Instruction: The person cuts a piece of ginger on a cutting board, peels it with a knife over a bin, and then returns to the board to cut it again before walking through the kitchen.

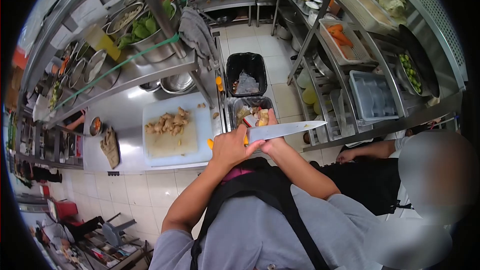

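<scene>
My left hand (231,148) is closed around the yellow handle of a large kitchen knife (290,129). The blade points right, over the bins. My right hand (272,139) is behind the blade near its base, with at least one finger stretched up past it; the blade hides the rest of its fingers. Left of my hands, pieces of ginger (172,122) lie on a white cutting board (149,142) with a wet brownish patch. Beneath the knife, a lined bin (270,104) holds food scraps and packaging.
Behind it stands a black-lined bin (235,65). A brown glove (110,147) and small bowl (96,126) rest on the steel counter (131,115). Shelves overhang the counter at left; a rack with a carrot basket (345,45) is at right. Another person (370,152) is close on my right.
</scene>
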Demonstrator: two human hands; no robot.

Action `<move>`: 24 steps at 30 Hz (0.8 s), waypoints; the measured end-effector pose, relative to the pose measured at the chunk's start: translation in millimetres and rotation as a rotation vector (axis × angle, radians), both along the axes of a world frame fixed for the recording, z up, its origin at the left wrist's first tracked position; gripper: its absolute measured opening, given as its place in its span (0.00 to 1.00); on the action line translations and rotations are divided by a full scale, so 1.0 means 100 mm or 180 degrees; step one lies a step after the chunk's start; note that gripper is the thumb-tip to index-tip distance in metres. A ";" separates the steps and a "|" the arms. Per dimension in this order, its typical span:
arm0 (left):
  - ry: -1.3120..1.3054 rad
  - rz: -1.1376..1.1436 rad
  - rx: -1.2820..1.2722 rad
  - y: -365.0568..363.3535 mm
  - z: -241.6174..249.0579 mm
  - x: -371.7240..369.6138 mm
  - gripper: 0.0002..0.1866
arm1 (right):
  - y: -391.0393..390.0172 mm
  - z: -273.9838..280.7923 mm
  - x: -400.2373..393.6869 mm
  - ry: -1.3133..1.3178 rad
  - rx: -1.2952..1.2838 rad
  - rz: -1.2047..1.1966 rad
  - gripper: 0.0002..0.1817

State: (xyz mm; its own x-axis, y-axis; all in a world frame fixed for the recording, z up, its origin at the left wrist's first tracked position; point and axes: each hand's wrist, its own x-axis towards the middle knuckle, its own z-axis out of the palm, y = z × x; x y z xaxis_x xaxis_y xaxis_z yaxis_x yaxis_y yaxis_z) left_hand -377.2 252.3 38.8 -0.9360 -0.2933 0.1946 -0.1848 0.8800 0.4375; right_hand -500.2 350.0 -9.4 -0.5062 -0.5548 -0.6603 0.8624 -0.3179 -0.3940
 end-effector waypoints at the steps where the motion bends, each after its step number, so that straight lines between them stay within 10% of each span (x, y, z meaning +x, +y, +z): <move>1: 0.0087 -0.0004 -0.0012 0.01 0.00 -0.02 0.35 | 0.02 0.02 0.00 0.0067 0.0037 -0.0039 0.38; 24: -0.0277 0.0025 -0.0010 0.03 0.16 -0.07 0.34 | 0.17 0.13 -0.10 0.0857 0.0096 -0.0385 0.23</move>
